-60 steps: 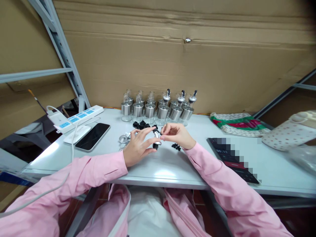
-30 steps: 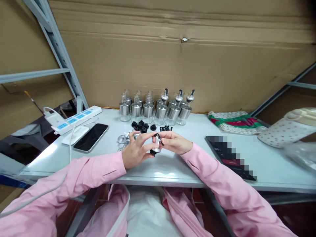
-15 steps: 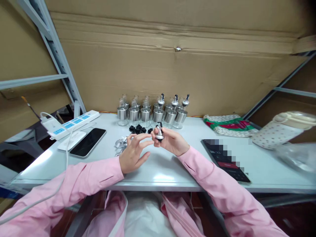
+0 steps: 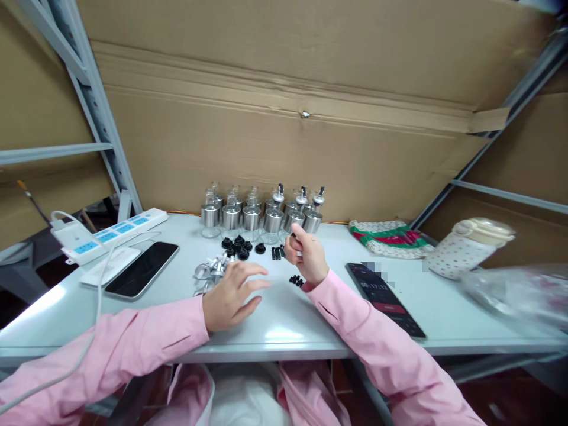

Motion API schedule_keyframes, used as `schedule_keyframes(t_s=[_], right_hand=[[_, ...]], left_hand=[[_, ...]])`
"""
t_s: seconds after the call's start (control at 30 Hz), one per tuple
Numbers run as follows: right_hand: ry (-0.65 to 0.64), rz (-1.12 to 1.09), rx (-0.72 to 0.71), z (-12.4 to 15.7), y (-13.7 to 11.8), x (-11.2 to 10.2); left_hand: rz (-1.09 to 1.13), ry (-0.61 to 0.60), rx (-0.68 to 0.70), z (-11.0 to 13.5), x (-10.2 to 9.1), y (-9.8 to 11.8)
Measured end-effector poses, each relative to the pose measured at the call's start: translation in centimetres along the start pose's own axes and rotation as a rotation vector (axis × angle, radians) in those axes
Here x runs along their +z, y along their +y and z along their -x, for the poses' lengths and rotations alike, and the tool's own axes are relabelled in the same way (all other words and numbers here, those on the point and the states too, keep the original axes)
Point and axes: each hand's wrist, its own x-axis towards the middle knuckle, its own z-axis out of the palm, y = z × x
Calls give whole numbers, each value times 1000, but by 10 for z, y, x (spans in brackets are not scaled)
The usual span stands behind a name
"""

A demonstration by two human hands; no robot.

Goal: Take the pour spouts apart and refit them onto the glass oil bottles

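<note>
My right hand (image 4: 307, 255) is closed in a fist above the table around a pour spout (image 4: 299, 254); only a bit of its silver body shows between the fingers. My left hand (image 4: 234, 294) hovers to the left, fingers spread and holding nothing, beside a heap of silver metal spout parts (image 4: 212, 269). Black rubber stoppers (image 4: 242, 244) lie behind that heap. Short black strips (image 4: 277, 253) rest just left of my right fist, and small black pieces (image 4: 296, 280) sit below it.
Several glass bottles with steel sleeves (image 4: 252, 218) stand in rows at the back, some with spouts fitted. On the left are a phone (image 4: 142, 271) and a power strip (image 4: 116, 235). To the right lie another phone (image 4: 385, 299), a patterned cloth (image 4: 390, 239), a dotted cup (image 4: 465, 248) and a plastic bag (image 4: 519, 293).
My right hand has turned and closed around the pour spout, covering most of it. My left hand has drawn apart from it, still spread. The view has shifted slightly.
</note>
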Motion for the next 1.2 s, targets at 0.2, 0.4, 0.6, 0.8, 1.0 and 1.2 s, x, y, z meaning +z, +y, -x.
schedule_keyframes(t_s=[0.2,0.4,0.6,0.8,1.0,1.2], right_hand=[[99,667,-365,-22,-12,15],[-76,1327,-363,-69,-18,24],[-35,1516,-342,-109,-8,27],[45,1460,-370,-125,4,34],[144,1333,-585,-105,-24,35],[222,886,-792,-47,-79,24]], left_hand=[[182,-246,246,1,9,15],[283,-370,95,2,10,14],[304,-428,54,1,10,11],[324,-492,18,0,9,12],[686,-429,-287,1,7,14],[1297,-217,-720,10,28,2]])
